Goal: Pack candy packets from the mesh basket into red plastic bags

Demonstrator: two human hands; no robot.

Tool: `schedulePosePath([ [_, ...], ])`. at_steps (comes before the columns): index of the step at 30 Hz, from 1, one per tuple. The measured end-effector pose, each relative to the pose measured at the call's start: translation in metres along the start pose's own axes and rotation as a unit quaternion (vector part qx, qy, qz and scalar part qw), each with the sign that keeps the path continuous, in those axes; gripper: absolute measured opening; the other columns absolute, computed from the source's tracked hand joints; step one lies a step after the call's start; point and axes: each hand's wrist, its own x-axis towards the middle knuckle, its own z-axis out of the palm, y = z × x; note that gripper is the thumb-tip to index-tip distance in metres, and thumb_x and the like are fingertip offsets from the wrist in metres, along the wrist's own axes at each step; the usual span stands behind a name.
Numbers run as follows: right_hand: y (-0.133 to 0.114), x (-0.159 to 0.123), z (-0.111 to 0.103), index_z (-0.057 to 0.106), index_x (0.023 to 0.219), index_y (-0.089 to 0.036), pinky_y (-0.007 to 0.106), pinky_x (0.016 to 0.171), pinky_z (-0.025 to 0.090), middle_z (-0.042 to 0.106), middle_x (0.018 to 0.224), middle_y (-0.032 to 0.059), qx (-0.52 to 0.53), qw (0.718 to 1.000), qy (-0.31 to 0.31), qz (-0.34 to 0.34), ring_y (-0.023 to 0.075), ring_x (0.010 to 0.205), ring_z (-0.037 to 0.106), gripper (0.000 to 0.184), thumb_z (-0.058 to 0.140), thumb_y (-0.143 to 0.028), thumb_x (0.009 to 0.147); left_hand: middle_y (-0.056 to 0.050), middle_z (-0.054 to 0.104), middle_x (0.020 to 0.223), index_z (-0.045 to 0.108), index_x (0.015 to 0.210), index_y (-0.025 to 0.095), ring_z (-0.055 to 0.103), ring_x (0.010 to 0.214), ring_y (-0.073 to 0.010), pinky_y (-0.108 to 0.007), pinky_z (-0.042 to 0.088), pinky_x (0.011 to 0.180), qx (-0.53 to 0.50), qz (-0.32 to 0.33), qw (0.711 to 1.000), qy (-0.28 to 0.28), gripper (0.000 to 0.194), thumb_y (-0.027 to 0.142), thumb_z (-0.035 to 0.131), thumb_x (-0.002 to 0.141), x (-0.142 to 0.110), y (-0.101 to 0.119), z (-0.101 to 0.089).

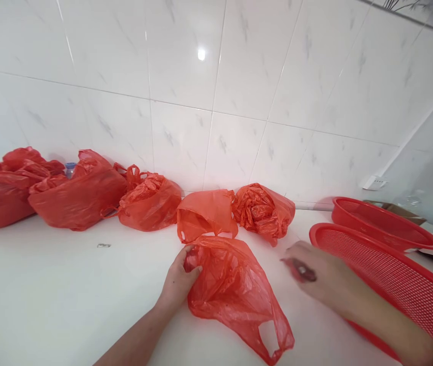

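My left hand [180, 279] grips the edge of a thin red plastic bag [235, 284], thumb inside and fingers behind. The bag lies on the white table with its mouth spread toward me and one handle loop at the lower right. To the right of the bag, my right hand [315, 272] is in the air, blurred by motion, with its fingers closed around a small dark red-brown object [303, 269]. Blur hides what kind of thing it is. The red mesh basket [376, 249] is beside and partly behind my right forearm.
Several red plastic bags, including a full one [79, 195] and an open one [208, 208], stand along the tiled wall. A blue-capped bottle [70, 169] shows between bags. A second red basket [384, 221] and a wall socket [375, 183] are at right.
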Motion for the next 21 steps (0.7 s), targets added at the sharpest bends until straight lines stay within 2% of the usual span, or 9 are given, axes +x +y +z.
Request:
schedulePosePath([
  [2,-0.034,0.008,0.024,0.052,0.078,-0.025,0.023,0.056,0.036,0.055,0.08,-0.003,0.026,0.996,-0.056,-0.061,0.0102,0.061,0.051,0.019,0.046,-0.008,0.074,-0.005,0.055,0.128,0.048,0.126,0.026,0.057,0.11,-0.0213,-0.034,0.045,0.094,0.018,0.009,1.0,0.001,0.052,0.022,0.056,0.075,-0.002,0.001,0.001],
  [4,-0.055,0.018,0.049,0.051,0.077,-0.024,0.022,0.054,0.033,0.053,0.08,-0.0039,0.02,0.99,-0.075,-0.119,0.0089,0.059,0.047,0.022,0.047,-0.004,0.069,-0.005,0.055,0.128,0.047,0.127,0.026,0.057,0.11,-0.0208,-0.033,0.044,0.094,0.028,0.016,0.999,0.003,0.054,0.02,0.054,0.074,-0.003,0.002,0.001],
  [7,-0.065,0.035,0.082,0.052,0.079,-0.023,0.023,0.052,0.03,0.053,0.079,-0.003,-0.009,0.985,-0.073,-0.156,0.01,0.06,0.047,0.022,0.049,-0.004,0.068,-0.005,0.056,0.128,0.047,0.128,0.025,0.057,0.109,-0.0197,-0.031,0.044,0.094,0.028,0.028,0.999,0.005,0.057,0.016,0.052,0.072,-0.006,0.005,0.001],
  [10,-0.064,0.048,0.095,0.055,0.092,-0.023,0.026,0.06,0.039,0.056,0.094,0.0014,-0.018,0.988,-0.056,-0.14,0.0144,0.073,0.055,0.029,0.054,-0.007,0.067,-0.004,0.057,0.127,0.047,0.127,0.024,0.056,0.111,-0.0188,-0.03,0.043,0.095,0.024,0.038,0.999,0.001,0.056,0.015,0.049,0.072,-0.006,0.007,0.001],
  [13,-0.06,0.05,0.085,0.05,0.114,-0.026,0.033,0.078,0.047,0.054,0.116,0.0052,0.021,0.992,-0.04,-0.12,0.0203,0.097,0.056,0.047,0.058,-0.014,0.069,-0.004,0.058,0.126,0.048,0.127,0.023,0.055,0.112,-0.0189,-0.031,0.042,0.096,0.021,0.051,0.998,-0.001,0.057,0.013,0.049,0.071,-0.005,0.007,0.002],
  [16,-0.042,0.046,0.064,0.051,0.117,-0.03,0.036,0.088,0.047,0.051,0.125,0.0034,0.029,0.997,-0.004,-0.07,0.0208,0.11,0.054,0.038,0.051,-0.024,0.08,-0.005,0.059,0.123,0.049,0.127,0.022,0.058,0.107,-0.0194,-0.031,0.043,0.094,0.019,0.047,0.999,0.004,0.059,0.013,0.05,0.068,-0.002,0.005,0.002],
  [19,0.001,0.035,0.038,0.054,0.113,-0.032,0.037,0.082,0.05,0.052,0.125,0.0024,-0.018,0.997,0.071,0.027,0.0214,0.103,0.059,0.03,0.045,-0.034,0.084,-0.004,0.061,0.121,0.05,0.126,0.024,0.06,0.101,-0.0189,-0.031,0.045,0.091,0.014,0.043,0.999,0.008,0.058,0.013,0.05,0.069,-0.002,0.003,0.002],
  [21,0.04,0.023,0.02,0.056,0.11,-0.032,0.035,0.069,0.052,0.057,0.118,0.0031,-0.059,0.988,0.11,0.095,0.0217,0.089,0.063,0.03,0.049,-0.04,0.082,-0.003,0.061,0.12,0.051,0.124,0.024,0.06,0.099,-0.0185,-0.03,0.046,0.089,0.014,0.046,0.999,0.006,0.056,0.014,0.05,0.069,-0.002,0.003,0.002],
])
